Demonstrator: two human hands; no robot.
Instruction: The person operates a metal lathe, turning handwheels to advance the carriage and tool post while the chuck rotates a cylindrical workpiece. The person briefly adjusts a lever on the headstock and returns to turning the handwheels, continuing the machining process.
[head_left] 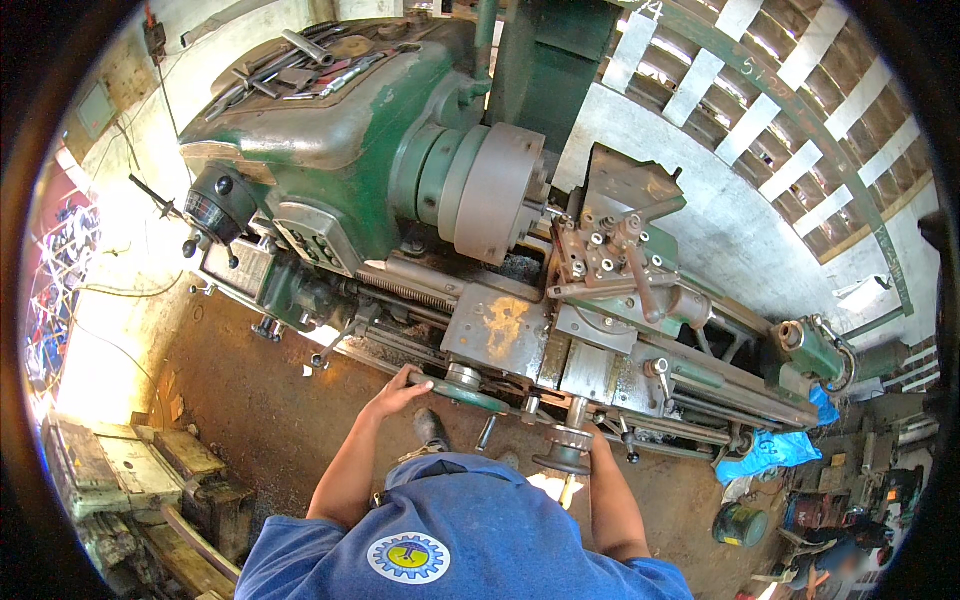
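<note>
A green metal lathe stretches across the view in front of me. My left hand grips the left rim of the carriage handwheel, its thumb lying along the edge. My right hand is beside the cross-slide handwheel, its fingers mostly hidden behind the lathe parts. Above the carriage, a tool post with several bolts and a lever faces the large grey chuck. A small bright workpiece end shows between chuck and tool post.
Wrenches and other loose tools lie on the headstock. The tailstock stands at the bed's right end, near blue plastic sheeting. A green bucket sits on the floor at right. Worn wooden blocks are stacked at lower left.
</note>
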